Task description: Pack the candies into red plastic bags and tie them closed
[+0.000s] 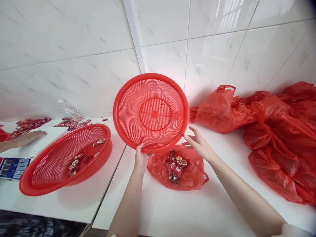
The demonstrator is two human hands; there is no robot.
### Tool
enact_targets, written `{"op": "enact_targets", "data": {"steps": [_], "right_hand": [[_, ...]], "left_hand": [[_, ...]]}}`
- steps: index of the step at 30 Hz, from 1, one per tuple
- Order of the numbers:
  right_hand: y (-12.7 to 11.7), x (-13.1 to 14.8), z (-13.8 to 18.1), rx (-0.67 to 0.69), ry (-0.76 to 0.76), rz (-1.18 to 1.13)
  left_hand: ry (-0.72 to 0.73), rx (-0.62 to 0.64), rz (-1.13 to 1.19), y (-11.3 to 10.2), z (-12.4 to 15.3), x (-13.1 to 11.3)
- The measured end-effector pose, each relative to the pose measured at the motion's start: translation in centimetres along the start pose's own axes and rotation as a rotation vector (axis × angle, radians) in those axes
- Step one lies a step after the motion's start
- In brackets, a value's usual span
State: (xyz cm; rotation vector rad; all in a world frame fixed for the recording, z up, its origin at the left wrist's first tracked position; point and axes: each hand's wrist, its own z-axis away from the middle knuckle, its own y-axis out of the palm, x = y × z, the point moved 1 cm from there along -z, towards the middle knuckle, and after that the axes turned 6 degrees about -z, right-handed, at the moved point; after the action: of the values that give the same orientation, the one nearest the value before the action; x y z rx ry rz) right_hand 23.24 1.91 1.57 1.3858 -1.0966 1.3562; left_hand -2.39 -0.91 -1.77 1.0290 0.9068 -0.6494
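Left hand (pixel 141 158): fingers closed on lower rim of red basket (pixel 151 112), held on edge above open bag (pixel 195 179) of sweets, hollow facing wearer. Right hand (pixel 199 144) open, fingers spread beside rim — likely steadying, not gripping

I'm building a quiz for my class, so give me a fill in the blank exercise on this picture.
The left hand grips the tilted-up red basket by its lower ____.
Below it lies an open red bag of wrapped ____.
The right hand, fingers spread, holds ____.
The second basket sits on the ____ table.
Missing words: rim; candies; nothing; left.
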Motion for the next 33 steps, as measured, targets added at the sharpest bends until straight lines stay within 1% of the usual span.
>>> {"op": "enact_targets", "data": {"steps": [2,3,5,6,7,8,9,11,12,14,16,18,20,24,26,30,33], "right_hand": [[0.3,-0.3,-0.2,0.061,0.069,-0.202],[0.4,-0.4,-0.2,0.069,0.102,-0.293],[0.4,-0.6,-0.4,0.025,0.163,-0.433],[0.2,-0.6,-0.5,-0.015,0.186,-0.48],[0.0,-0.5,-0.6,-0.053,0.202,-0.515],[-0.3,-0.3,-0.6,-0.086,0.213,-0.54],[-0.7,0.0,-0.7,-0.111,0.226,-0.557],[-1.5,0.5,-0.8,-0.147,0.241,-0.587],[-2.0,0.8,-0.8,-0.157,0.24,-0.605],[-2.8,1.3,-0.9,-0.187,0.22,-0.634],[-3.4,1.7,-0.9,-0.223,0.195,-0.65],[-3.7,1.9,-1.0,-0.24,0.173,-0.654],[-3.8,2.0,-0.9,-0.241,0.16,-0.651],[-3.5,2.0,-0.9,-0.214,0.17,-0.636],[-3.2,2.0,-0.8,-0.196,0.181,-0.612],[-2.7,2.1,-0.4,-0.138,0.198,-0.574],[-2.4,2.4,-0.1,-0.106,0.225,-0.561]], "left_hand": [[-0.03,0.079,-0.049,0.2,0.3,0.2],[-0.038,0.136,-0.066,0.3,0.4,0.3],[0.003,0.241,-0.06,0.3,0.4,0.3],[0.056,0.249,-0.038,0.1,0.2,0.1],[0.127,0.206,-0.009,-0.3,-0.2,-0.2],[0.205,0.107,0.024,-1.0,-0.7,-0.6],[0.287,-0.037,0.06,-2.0,-1.3,-1.1],[0.41,-0.375,0.13,-4.3,-2.3,-2.3],[0.455,-0.492,0.161,-5.5,-2.8,-2.8],[0.496,-0.561,0.179,-7.4,-3.4,-3.9],[0.497,-0.566,0.187,-8.4,-3.7,-4.4],[0.493,-0.575,0.2,-8.3,-3.8,-4.3],[0.513,-0.557,0.207,-7.4,-3.5,-3.9],[0.632,-0.442,0.152,-4.6,-2.1,-3.0],[0.671,-0.418,0.136,-3.6,-1.3,-3.0],[0.678,-0.384,0.1,-3.0,-0.4,-3.3],[0.617,-0.369,0.079,-3.1,-0.4,-2.9]]}}
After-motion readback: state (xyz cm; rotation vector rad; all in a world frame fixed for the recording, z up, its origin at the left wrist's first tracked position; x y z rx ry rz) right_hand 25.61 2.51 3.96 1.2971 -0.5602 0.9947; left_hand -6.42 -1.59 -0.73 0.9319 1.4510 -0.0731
